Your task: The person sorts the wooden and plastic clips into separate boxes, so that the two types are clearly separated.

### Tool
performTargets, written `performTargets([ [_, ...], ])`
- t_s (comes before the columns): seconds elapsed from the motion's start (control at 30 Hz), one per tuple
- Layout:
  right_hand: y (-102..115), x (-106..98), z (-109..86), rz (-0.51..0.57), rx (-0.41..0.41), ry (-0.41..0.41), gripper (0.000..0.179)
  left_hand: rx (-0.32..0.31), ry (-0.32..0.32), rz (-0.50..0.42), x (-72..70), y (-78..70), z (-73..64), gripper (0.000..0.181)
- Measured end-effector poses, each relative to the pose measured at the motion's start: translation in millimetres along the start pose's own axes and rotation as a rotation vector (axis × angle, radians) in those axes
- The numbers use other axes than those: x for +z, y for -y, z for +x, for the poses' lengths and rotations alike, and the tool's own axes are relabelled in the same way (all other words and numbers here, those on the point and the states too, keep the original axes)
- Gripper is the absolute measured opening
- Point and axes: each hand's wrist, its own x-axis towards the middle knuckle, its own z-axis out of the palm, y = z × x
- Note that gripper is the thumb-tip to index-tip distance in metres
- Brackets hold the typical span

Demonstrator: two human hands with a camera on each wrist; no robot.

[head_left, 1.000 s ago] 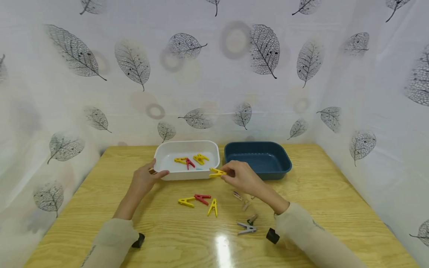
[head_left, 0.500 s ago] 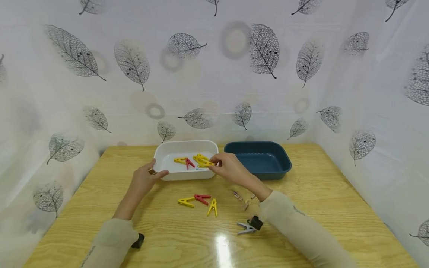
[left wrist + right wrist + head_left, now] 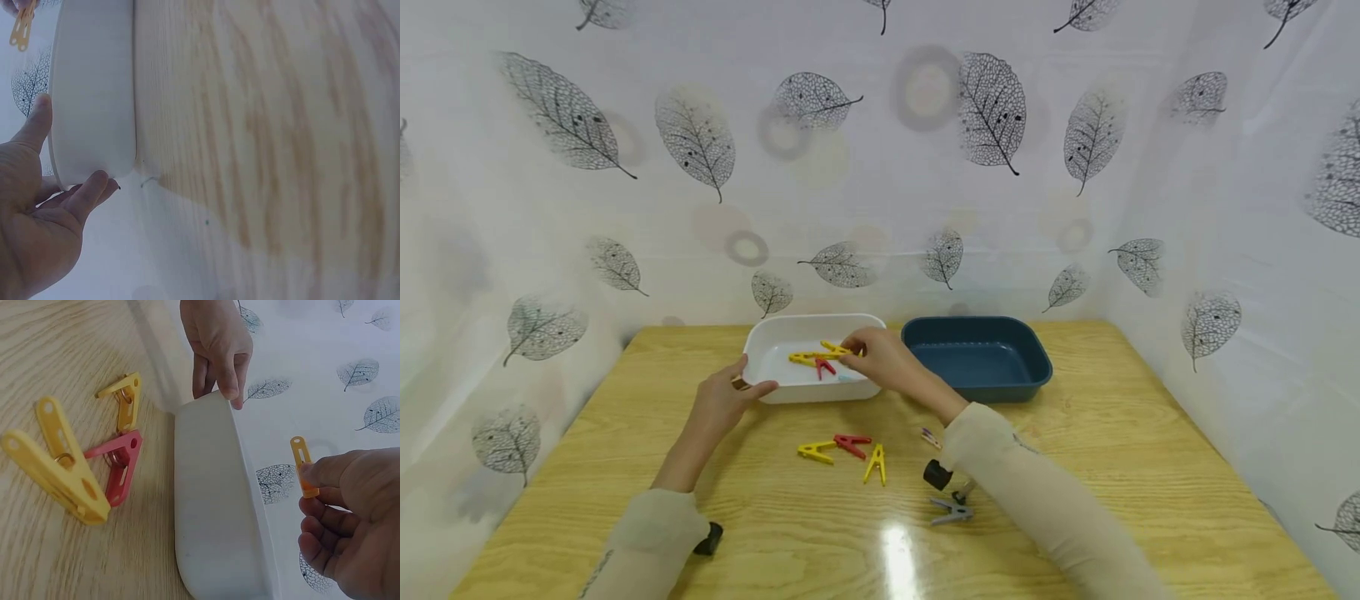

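Note:
My right hand (image 3: 880,358) pinches a yellow clothespin (image 3: 305,465) between thumb and fingers, above the inside of a white plastic tub (image 3: 820,393). At the tub's near left corner, my left hand (image 3: 722,404) grips the wall, its thumb along the front and fingers round the side. Inside the tub lie a red clothespin (image 3: 824,368), a yellow one and a small light blue piece; the right hand covers part of the contents. On the table before the tub are a yellow clothespin (image 3: 816,452), a red clothespin (image 3: 853,446) and another yellow clothespin (image 3: 876,464).
A dark blue tub (image 3: 977,392) stands right of the white one, with nothing visible in it. Under the right forearm lie a grey clothespin (image 3: 952,511) and small wooden clothespins (image 3: 931,438), some hidden by the sleeve. A leaf-printed curtain (image 3: 865,167) closes off the back and sides.
The right hand has carried the yellow clothespin leftward and inward, from in front of the white tub's rim to over its inside. The left hand keeps its place on the corner.

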Motion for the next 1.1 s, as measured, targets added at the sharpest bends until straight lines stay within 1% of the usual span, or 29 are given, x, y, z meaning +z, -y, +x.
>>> performTargets([
  [0.23,5,9,17.8,-0.045,-0.041,0.009,0.018,0.007,-0.004,0.002,1.0,0.7,1.0,0.089],
  [0.33,9,11,23.7,-0.046,-0.048,0.003,0.017,0.008,-0.005,0.002,1.3,1.6,1.1,0.089],
  [0.6,16,18,33.8,-0.049,-0.027,-0.006,0.015,0.001,0.005,-0.012,1.6,0.8,0.1,0.089],
  [0.8,17,21,39.2,-0.055,-0.031,0.006,0.015,0.001,0.008,-0.016,1.2,0.3,-0.4,0.090],
  [0.9,19,22,41.8,-0.058,-0.024,0.013,0.018,-0.002,0.009,-0.020,1.4,0.2,-0.4,0.090],
  [1.1,18,24,43.7,-0.040,-0.023,0.025,0.030,-0.008,0.008,-0.022,1.4,0.2,-0.2,0.090],
])
